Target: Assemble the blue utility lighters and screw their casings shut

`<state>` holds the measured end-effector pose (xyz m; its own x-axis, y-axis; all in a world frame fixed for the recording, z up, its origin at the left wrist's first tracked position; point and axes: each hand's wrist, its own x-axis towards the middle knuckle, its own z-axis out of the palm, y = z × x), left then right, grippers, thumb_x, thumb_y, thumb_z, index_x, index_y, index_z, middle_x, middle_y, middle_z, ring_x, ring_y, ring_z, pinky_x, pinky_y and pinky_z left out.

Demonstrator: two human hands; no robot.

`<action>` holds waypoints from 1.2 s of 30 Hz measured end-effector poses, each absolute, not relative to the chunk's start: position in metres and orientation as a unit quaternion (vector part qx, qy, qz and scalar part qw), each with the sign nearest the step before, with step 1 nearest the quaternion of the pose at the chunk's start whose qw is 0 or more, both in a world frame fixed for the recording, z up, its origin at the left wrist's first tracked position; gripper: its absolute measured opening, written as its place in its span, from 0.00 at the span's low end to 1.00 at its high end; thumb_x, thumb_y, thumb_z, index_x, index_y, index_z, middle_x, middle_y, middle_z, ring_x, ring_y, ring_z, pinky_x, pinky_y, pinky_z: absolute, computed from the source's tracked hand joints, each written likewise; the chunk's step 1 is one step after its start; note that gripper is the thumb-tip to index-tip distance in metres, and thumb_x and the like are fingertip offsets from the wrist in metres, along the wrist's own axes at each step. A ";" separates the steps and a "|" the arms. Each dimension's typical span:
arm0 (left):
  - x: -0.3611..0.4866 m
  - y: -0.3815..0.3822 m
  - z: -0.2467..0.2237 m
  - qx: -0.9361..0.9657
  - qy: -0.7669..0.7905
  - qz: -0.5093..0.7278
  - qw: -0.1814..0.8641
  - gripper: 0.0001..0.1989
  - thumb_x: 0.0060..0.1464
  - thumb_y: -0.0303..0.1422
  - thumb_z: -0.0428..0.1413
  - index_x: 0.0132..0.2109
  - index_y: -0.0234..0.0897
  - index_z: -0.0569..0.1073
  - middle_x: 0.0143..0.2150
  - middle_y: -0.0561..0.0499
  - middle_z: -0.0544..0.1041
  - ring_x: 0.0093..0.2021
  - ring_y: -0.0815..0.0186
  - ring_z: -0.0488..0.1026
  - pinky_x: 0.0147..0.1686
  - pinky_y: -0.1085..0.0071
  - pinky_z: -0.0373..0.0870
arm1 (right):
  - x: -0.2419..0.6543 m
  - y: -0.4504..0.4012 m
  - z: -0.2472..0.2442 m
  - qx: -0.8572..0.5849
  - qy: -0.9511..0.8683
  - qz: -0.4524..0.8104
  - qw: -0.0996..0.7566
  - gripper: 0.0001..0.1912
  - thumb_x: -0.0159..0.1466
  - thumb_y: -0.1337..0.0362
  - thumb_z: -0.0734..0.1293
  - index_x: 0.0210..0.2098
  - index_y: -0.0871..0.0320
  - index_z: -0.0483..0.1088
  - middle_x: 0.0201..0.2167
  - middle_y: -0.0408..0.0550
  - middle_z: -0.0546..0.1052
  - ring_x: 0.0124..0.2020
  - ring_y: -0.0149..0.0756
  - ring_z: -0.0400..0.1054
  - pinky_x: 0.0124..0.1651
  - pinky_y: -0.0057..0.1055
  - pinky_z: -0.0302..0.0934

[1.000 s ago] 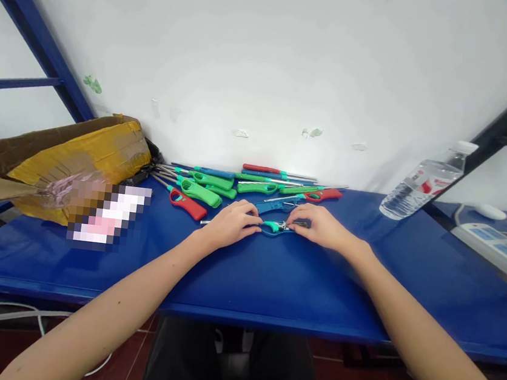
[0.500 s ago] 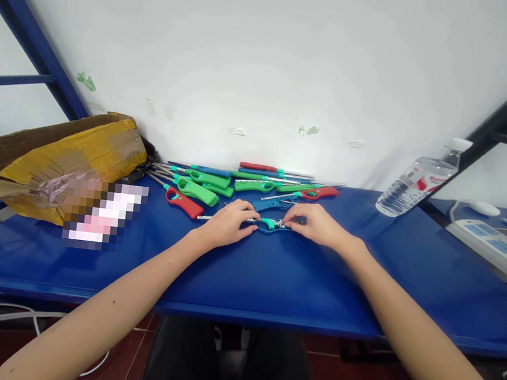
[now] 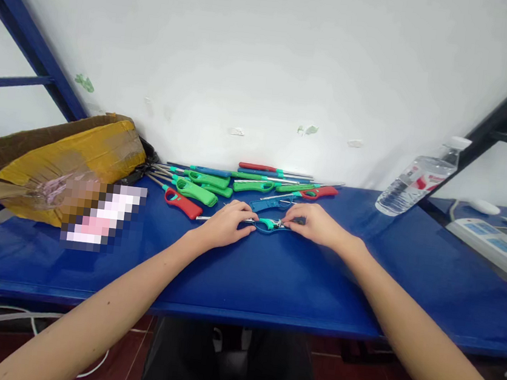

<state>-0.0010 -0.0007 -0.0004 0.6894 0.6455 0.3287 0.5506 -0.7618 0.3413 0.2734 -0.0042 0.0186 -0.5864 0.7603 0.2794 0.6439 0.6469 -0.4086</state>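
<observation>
A blue long-necked gas lighter (image 3: 271, 231) lies on the table in front of me, with its inner parts exposed around a teal trigger (image 3: 268, 223). My left hand (image 3: 230, 224) is closed around its front end, where the metal tube (image 3: 204, 218) sticks out to the left under the fingers. At the handle end, my right hand (image 3: 311, 222) pinches by the small metal parts; the fingertips hide exactly what is between them. Just behind, a blue handle shell (image 3: 268, 203) rests between the two hands.
Several red, green and blue lighters (image 3: 197, 191) lie piled along the wall. To the left stands an open, taped cardboard box (image 3: 68, 163). A water bottle (image 3: 414, 184) leans at the right, near a white power strip (image 3: 490, 241). The blue table (image 3: 242, 292) ends close to my lap.
Both hands keep nearly the same place on the lighter. The whole view has shifted very slightly; nothing else has visibly moved.
</observation>
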 end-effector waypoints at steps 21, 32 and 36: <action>-0.002 0.005 -0.005 0.910 0.319 0.243 0.108 0.08 0.61 0.33 0.57 0.46 0.38 0.77 0.46 0.45 0.74 0.49 0.58 0.69 0.53 0.60 0.68 | 0.272 -0.006 0.022 -0.416 -0.877 0.130 0.200 0.07 0.63 0.66 0.66 0.38 0.56 0.78 0.37 0.49 0.79 0.36 0.39 0.72 0.41 0.35 0.64; -0.002 0.002 -0.005 0.912 0.310 0.253 0.088 0.08 0.60 0.32 0.57 0.47 0.38 0.75 0.46 0.45 0.74 0.49 0.58 0.70 0.52 0.59 0.69 | 0.270 -0.009 0.020 -0.424 -0.880 0.106 0.189 0.06 0.63 0.66 0.65 0.39 0.57 0.73 0.38 0.51 0.78 0.39 0.41 0.72 0.43 0.37 0.65; 0.000 -0.001 -0.002 0.911 0.316 0.253 0.085 0.14 0.61 0.34 0.57 0.53 0.37 0.74 0.49 0.43 0.74 0.51 0.57 0.69 0.54 0.58 0.69 | 0.268 -0.010 0.020 -0.416 -0.882 0.095 0.200 0.09 0.63 0.67 0.64 0.43 0.57 0.72 0.42 0.51 0.77 0.39 0.41 0.71 0.42 0.37 0.66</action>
<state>0.0002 -0.0014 -0.0024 0.6731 0.6178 0.4066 0.5317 -0.7863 0.3145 0.2680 -0.0104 0.0201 -0.5744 0.7714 0.2740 0.6958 0.6364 -0.3329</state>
